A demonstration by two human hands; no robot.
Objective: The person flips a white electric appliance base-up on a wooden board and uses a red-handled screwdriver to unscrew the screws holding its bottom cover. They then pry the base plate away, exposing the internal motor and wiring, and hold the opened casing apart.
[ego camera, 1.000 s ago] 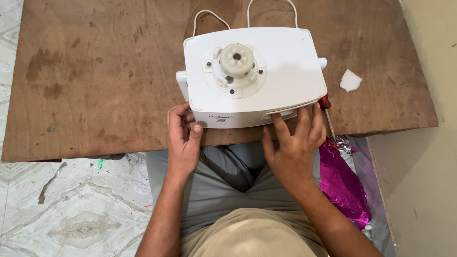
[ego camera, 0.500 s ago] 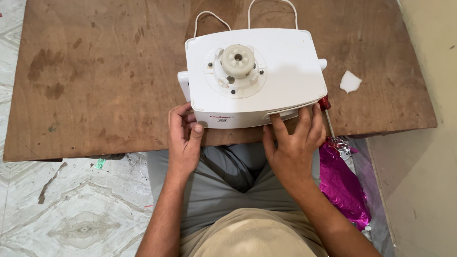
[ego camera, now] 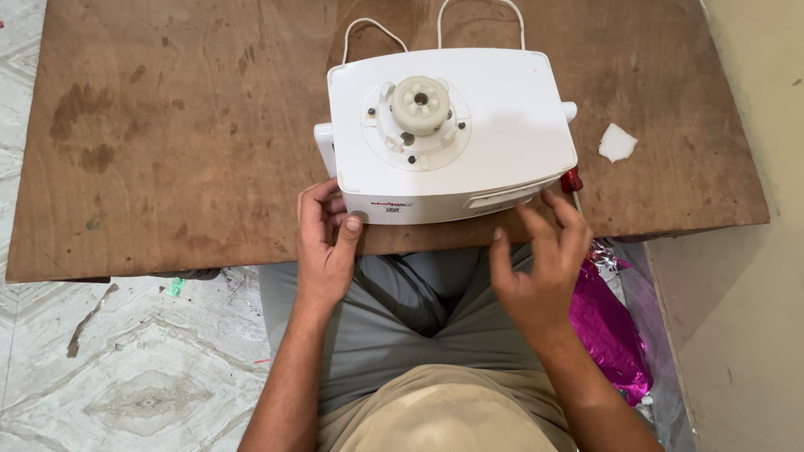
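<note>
A white plastic appliance base [ego camera: 494, 134] with a round coupling hub [ego camera: 420, 105] on top sits at the near edge of a brown wooden board [ego camera: 184, 125]. A white cord [ego camera: 368, 25] loops behind it. My left hand [ego camera: 322, 243] rests against its front left corner, fingers on the side, thumb on the front face. My right hand [ego camera: 540, 264] hovers just off the front right corner with fingers spread, holding nothing. A red-handled tool [ego camera: 571, 180] pokes out beside the base's right front corner.
A small white scrap [ego camera: 617, 142] lies on the board to the right of the base. A shiny magenta foil bag [ego camera: 607, 322] lies beside my right leg. Patterned floor tiles [ego camera: 126, 368] show on the left, a plain wall [ego camera: 754, 293] on the right.
My right hand has lifted off the front right corner of the base and drawn back toward me, fingers now spread. The left hand stays at the left corner.
</note>
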